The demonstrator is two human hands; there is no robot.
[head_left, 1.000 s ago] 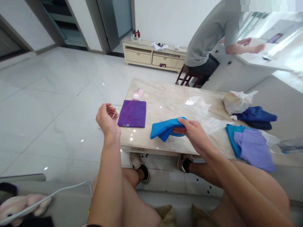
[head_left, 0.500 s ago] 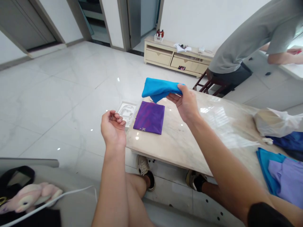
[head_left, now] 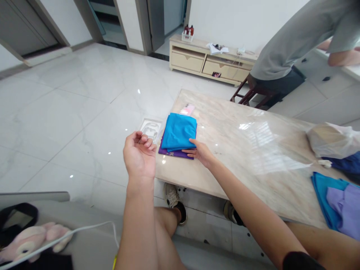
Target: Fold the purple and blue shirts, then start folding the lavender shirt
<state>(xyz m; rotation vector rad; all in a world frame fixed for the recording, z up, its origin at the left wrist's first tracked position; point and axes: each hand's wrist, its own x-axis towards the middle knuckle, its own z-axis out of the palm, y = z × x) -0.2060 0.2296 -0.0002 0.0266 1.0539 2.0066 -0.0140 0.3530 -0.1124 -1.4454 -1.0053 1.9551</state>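
Note:
A folded blue cloth [head_left: 180, 131] lies on top of a folded purple cloth [head_left: 168, 153], whose lower edge and corners show from beneath it. My right hand [head_left: 199, 150] pinches the blue cloth's near right corner, thumb above and fingers below. Left of the pile, my left hand [head_left: 142, 153] hovers palm up, empty, its fingers loosely curled and apart from the cloth. A white moulded tray [head_left: 151, 127] is partly hidden behind those fingers. Just past the blue cloth, a small pink item [head_left: 187, 109] rests on the marble table [head_left: 239, 150].
On the table's right lie teal cloth [head_left: 323, 195], lilac cloth [head_left: 344, 210] and a plastic bag [head_left: 334, 140]. A person in grey [head_left: 303, 45] sits on a stool [head_left: 250, 92] at the upper right. A cabinet [head_left: 188, 60] stands behind; a plush toy [head_left: 36, 238] is at lower left.
My right hand has lowered the blue cloth from the air onto the purple one, and it now lies spread wider. The pink item has come into view. My left hand has barely moved.

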